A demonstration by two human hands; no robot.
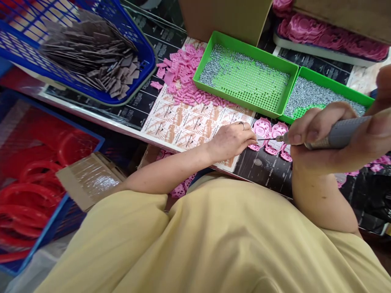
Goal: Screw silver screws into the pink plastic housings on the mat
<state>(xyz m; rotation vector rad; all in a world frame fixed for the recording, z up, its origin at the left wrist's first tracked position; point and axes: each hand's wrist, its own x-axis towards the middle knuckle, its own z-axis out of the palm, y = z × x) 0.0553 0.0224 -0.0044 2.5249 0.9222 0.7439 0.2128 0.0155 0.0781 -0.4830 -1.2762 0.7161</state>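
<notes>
My right hand (pixel 324 130) is wrapped round a grey electric screwdriver (pixel 339 132), held nearly level. Its thin bit points left, and the tip ends at the fingertips of my left hand (pixel 230 140). Those fingers are pinched together beside the pink plastic parts, and what lies between them is too small or hidden to make out. Under the bit, a pink molded plastic part (pixel 278 130) lies on the table, with another pink part (pixel 262 127) alongside, partly behind my left fingers. A ring shows on the left hand.
Two green trays of small screws, one left (pixel 244 77) and one right (pixel 320 95), stand beyond my hands. A pile of small pink pieces (pixel 186 73) lies left of them. The blue basket (pixel 146 65) holds thin grey-brown pieces. Red rings (pixel 36 195) fill a crate at lower left.
</notes>
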